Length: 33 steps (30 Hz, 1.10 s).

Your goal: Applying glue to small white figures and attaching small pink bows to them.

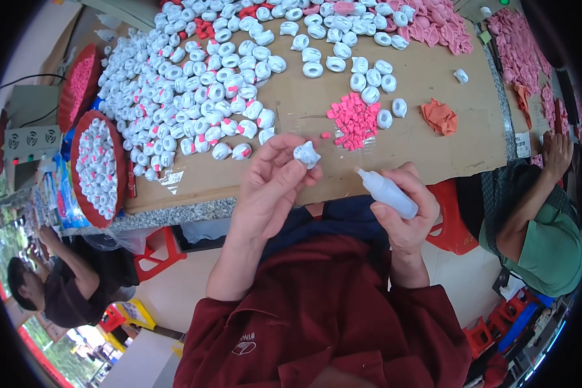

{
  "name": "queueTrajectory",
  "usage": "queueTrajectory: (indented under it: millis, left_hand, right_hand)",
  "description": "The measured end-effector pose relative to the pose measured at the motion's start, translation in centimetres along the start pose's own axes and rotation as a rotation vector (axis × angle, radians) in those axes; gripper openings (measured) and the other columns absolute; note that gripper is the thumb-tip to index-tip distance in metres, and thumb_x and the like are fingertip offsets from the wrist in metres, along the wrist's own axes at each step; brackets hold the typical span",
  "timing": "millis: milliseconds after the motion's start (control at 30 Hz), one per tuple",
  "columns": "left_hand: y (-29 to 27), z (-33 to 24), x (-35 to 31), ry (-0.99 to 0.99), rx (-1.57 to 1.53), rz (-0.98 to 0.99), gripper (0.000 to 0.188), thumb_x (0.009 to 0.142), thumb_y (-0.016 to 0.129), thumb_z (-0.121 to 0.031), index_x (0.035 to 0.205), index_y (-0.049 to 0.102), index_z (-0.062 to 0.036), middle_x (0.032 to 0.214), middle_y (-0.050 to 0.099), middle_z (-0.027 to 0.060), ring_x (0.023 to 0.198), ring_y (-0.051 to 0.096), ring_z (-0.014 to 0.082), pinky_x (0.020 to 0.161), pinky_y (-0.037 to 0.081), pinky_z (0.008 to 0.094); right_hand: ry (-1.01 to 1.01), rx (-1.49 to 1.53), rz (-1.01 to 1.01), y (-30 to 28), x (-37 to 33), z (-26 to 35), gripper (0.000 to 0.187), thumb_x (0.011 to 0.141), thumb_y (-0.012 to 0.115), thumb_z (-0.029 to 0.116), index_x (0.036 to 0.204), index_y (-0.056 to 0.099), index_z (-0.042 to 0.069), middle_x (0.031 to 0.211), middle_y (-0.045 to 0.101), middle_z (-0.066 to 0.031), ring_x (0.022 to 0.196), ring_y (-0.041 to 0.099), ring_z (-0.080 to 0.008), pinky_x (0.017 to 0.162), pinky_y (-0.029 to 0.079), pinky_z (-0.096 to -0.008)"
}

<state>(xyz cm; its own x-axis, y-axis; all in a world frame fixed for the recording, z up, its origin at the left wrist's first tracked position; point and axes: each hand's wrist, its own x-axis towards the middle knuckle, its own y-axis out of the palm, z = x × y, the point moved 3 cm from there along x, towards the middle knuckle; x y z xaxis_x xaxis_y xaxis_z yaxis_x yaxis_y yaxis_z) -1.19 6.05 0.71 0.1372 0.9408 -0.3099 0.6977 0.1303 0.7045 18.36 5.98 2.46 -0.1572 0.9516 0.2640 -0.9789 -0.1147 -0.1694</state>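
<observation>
Between the thumb and fingers of my left hand point(273, 184) is a small white cat-head-shaped piece point(307, 155), held just above the table edge. My right hand point(410, 213) grips a white squeeze bottle point(389, 194), tilted so its nozzle points up and left, apart from the piece. Beyond my hands lies a heap of small pink pieces point(354, 121), with one loose pink piece point(325, 136) beside it. A large spread of white cat-head pieces point(194, 90) covers the table's left side; some carry a pink piece.
Cardboard point(459, 155) covers the table. A crumpled orange cloth point(440, 117) lies on the right, and pink soft pieces point(436, 22) are piled at the back. On the left stand a red basket of white pieces point(114, 207) and one of pink bits point(64, 107). People sit on both sides.
</observation>
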Motion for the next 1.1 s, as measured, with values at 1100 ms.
queueTrajectory:
  millis: [1100]
  left_hand:
    - [-1.3,2.1,-0.8,0.095,-0.087,-0.010,0.028,0.087,0.049,0.000,0.114,0.051,-0.0040,0.121,0.051,0.0136,0.111,0.050,0.0268,0.094,0.041,0.0335]
  right_hand:
    - [0.151,-0.034,0.015,0.8,-0.1,0.7,0.031,0.067,0.071,0.014,0.089,0.065,-0.005,0.067,0.057,-0.0047,0.062,0.046,-0.0121,0.055,0.035,-0.0225]
